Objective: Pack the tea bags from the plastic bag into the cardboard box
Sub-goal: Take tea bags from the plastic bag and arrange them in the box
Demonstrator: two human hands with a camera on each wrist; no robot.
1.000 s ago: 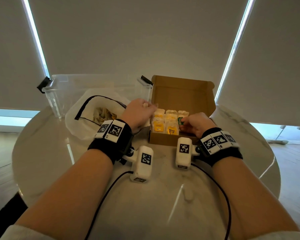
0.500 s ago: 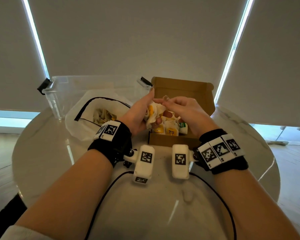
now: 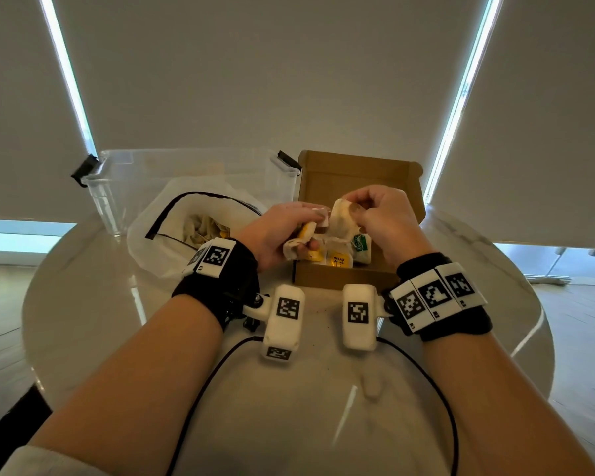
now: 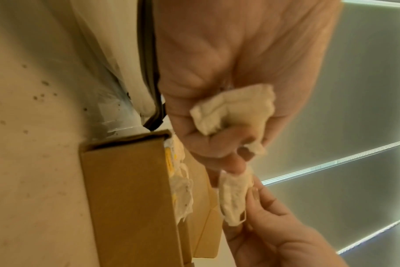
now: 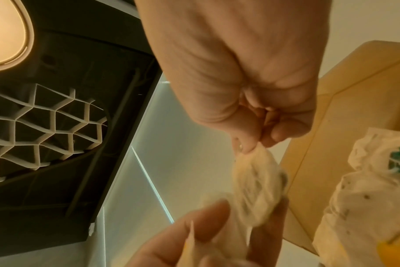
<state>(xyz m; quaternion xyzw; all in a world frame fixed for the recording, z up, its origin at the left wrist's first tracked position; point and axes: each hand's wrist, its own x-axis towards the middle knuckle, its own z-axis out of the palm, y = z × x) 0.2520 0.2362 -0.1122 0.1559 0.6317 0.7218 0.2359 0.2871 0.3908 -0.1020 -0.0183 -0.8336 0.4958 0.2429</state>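
Note:
The brown cardboard box (image 3: 344, 280) stands open mid-table with tea bags (image 3: 339, 259) upright inside, yellow tags and one green tag (image 3: 362, 242) showing. Both hands hover over its left half. My left hand (image 3: 282, 231) grips a bunch of cream tea bags (image 4: 235, 110) with a yellow tag (image 3: 304, 231). My right hand (image 3: 378, 214) pinches one tea bag (image 3: 342, 218) by its top edge; the same tea bag (image 5: 256, 187) hangs from thumb and finger, touching the left fingers. The white plastic bag (image 3: 172, 218), black-rimmed, lies open to the left with more tea bags (image 3: 203, 228).
A clear plastic tub (image 3: 186, 173) with black clips stands behind the plastic bag. The box lid (image 3: 358, 180) stands upright at the back. The round marble table (image 3: 323, 389) has its near edge by my forearms. Black cables (image 3: 200, 396) trail from the wrist cameras.
Both hands rose from the box. The right hand, earlier low at the green-tagged bag, now pinches one tea bag drawn up and right from the left hand's bunch.

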